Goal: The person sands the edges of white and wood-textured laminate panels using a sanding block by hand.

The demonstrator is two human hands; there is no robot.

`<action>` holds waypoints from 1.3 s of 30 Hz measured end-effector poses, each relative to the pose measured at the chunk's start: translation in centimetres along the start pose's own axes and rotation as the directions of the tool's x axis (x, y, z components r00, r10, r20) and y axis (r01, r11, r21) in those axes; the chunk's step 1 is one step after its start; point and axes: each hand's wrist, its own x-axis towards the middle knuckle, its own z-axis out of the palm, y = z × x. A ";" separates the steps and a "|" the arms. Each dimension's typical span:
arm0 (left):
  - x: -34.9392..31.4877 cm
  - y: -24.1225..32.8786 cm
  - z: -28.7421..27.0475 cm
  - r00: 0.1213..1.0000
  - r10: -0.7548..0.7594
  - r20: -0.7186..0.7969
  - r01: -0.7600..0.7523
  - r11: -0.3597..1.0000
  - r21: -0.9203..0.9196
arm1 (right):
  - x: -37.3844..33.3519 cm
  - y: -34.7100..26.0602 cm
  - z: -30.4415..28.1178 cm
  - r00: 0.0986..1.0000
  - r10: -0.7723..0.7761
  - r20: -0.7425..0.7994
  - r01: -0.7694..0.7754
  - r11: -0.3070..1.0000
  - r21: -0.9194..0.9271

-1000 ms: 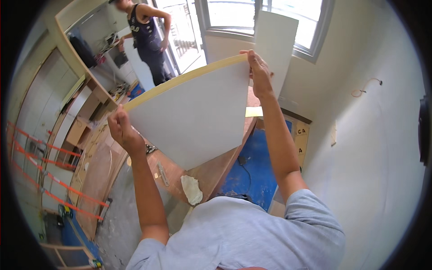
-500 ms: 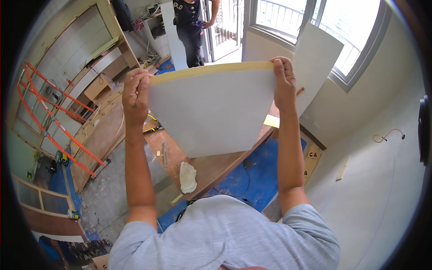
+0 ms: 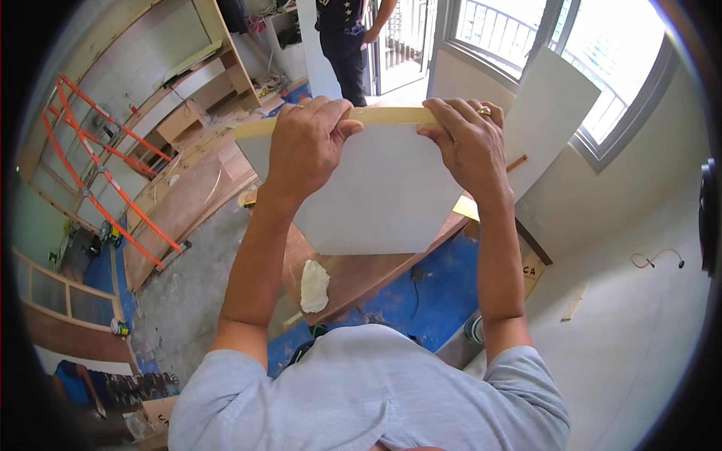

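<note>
I hold a white laminated panel (image 3: pixel 383 195) with a pale wood-coloured top edge up in front of me. My left hand (image 3: pixel 304 146) grips its top edge left of centre, fingers curled over the rim. My right hand (image 3: pixel 466 143), wearing a ring, grips the same edge to the right. Both arms are raised. Below the panel lies a brown plywood sheet (image 3: pixel 353 274) with a crumpled white rag (image 3: pixel 313 286) on it.
Another white board (image 3: pixel 545 113) leans against the wall under the window. A person in dark clothes (image 3: pixel 346 34) stands near the doorway. An orange ladder (image 3: pixel 98 173) lies left beside wooden cabinets (image 3: pixel 173 83). Blue floor covering (image 3: pixel 421 297) lies below.
The panel has come closer and more level in front of me. My hands have slid inward along its top edge, nearer each other. The view has swung toward the doorway.
</note>
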 end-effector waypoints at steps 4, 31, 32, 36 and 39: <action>0.1 -0.9 1.3 0.989 0.099 -0.109 -0.092 0.993 0.072 | 0.0 0.7 1.4 0.993 -0.044 -0.106 0.045 0.999 0.004; -1.5 -0.3 1.4 0.966 0.235 -0.111 -0.210 0.958 0.194 | -0.6 -2.6 4.3 0.948 -0.167 -0.270 0.176 0.984 0.008; -1.2 -0.5 1.4 0.965 0.237 -0.108 -0.213 0.957 0.197 | -0.8 -2.5 4.6 0.947 -0.169 -0.274 0.181 0.983 0.019; -1.7 -0.4 0.8 0.968 0.235 -0.090 -0.216 0.960 0.180 | -0.5 -2.5 4.5 0.942 -0.181 -0.284 0.200 0.979 0.039; -2.3 -0.3 -0.5 0.970 0.042 -0.239 -0.093 0.974 -0.207 | -0.7 -3.1 3.7 0.956 -0.122 -0.267 0.156 0.982 0.108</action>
